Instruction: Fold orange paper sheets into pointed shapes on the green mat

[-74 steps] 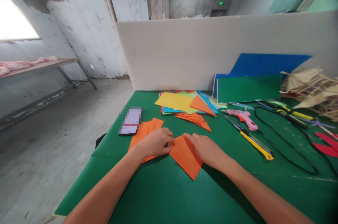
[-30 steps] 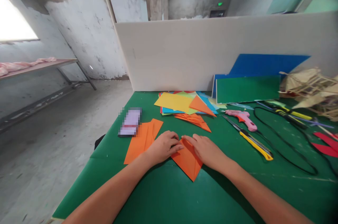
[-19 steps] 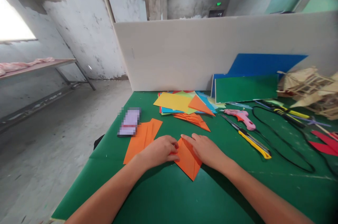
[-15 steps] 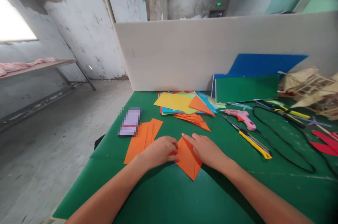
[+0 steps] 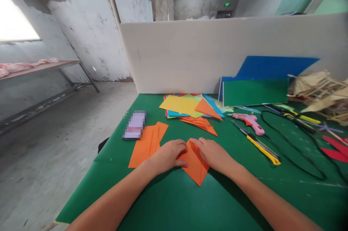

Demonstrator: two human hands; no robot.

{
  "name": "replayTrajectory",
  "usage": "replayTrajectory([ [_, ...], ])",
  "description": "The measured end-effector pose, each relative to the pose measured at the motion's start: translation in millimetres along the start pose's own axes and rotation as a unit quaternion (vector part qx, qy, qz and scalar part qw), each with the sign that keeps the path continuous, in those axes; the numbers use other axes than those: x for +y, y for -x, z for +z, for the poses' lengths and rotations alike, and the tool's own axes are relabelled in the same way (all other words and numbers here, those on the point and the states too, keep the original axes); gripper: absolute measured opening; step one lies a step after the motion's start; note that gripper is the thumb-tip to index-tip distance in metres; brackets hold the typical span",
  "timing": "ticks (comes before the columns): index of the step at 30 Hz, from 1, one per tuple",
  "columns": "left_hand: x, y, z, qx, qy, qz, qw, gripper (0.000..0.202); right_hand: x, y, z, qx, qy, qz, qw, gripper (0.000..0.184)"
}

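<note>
A folded orange paper [image 5: 195, 165] lies on the green table [image 5: 168, 202], its point toward me. My left hand [image 5: 167, 155] rests on its left edge, fingers curled and pinching the fold. My right hand [image 5: 214, 155] lies flat on its right side, fingers stretched toward the top corner. Both hands press the paper to the table.
Another folded orange sheet [image 5: 148, 143] lies left of my hands beside a phone [image 5: 135, 124]. Behind are a stack of coloured paper [image 5: 187, 107], orange folded pieces [image 5: 202, 123], a pink glue gun [image 5: 250, 120], a yellow utility knife [image 5: 262, 147], a black cable [image 5: 299, 151] and a white partition [image 5: 217, 53].
My left hand has slid right onto the orange paper's left edge. The paper's left flap is folded narrower than before. My right hand stays on the right side.
</note>
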State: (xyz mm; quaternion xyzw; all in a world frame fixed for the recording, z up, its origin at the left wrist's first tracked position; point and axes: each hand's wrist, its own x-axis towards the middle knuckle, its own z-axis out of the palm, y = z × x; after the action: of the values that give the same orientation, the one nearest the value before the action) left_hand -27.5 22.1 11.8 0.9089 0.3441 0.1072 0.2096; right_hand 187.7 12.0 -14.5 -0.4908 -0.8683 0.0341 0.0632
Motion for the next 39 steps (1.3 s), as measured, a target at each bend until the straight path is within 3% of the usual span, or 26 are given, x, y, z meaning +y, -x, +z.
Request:
replayTrajectory([
  [5,6,4,6.7,0.041,-0.036,-0.064,0.996,0.045,9,3,6,0.063,-0.114,0.002,0.991,0.039],
  [9,6,7,9.8,0.051,-0.021,-0.076,0.996,0.041,11,4,5,0.092,-0.143,0.01,0.985,0.033],
  [17,6,7,11.3,0.056,0.039,-0.082,0.994,0.029,4,6,1,0.071,-0.22,0.044,0.972,0.032],
  [21,4,7,14.8,0.07,0.066,-0.09,0.991,0.028,10,6,4,0.098,-0.226,0.075,0.966,0.034],
  [30,-1,6,16.1,0.073,0.093,-0.084,0.989,0.03,18,3,12,0.062,-0.335,0.063,0.938,0.045],
  [35,-1,5,15.7,0.063,0.085,-0.058,0.993,0.025,18,4,14,0.111,-0.284,0.047,0.951,0.044],
  [39,1,5,13.1,0.043,0.107,-0.047,0.992,0.026,16,5,15,0.094,-0.298,0.039,0.949,0.054],
])
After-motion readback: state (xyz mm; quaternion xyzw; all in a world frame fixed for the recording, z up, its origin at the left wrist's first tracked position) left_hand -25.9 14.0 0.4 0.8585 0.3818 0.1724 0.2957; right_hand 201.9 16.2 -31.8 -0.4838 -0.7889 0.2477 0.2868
